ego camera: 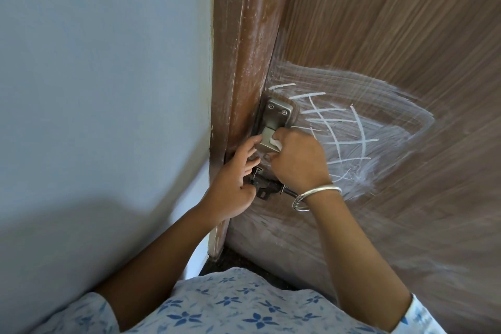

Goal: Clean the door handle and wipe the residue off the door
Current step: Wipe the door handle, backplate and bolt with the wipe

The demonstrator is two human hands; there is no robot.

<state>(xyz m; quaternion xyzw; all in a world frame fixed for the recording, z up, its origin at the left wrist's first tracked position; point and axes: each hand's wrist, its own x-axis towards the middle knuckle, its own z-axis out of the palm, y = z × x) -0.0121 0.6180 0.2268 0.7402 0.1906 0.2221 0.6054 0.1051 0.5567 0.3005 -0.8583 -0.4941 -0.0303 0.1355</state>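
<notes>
door handle (267, 136), right hand (296, 158) pinching tissue (275, 143)

Home interior: wood-grain door (379, 22) with metal handle (273, 122), slide bolt (268, 187), pale blue painted wall (95, 76)

The door frame (244, 49) stands as a raised ridge just left of the door handle (273, 119), leaving only a narrow slot there; the left hand (233, 187) fills that slot, its fingers pressed against the handle's left side; the right hand (295, 160), pinching a white wipe (275, 144), covers the handle's lower part from the right; the handle's screwed top plate is bare and reachable from above; a black bolt (267, 188) juts out just below the handle, between the left hand and the right wrist; right of the handle the door (379, 35) is flat, nothing projecting; the wall (108, 62) lies flat left of the frame.
</notes>
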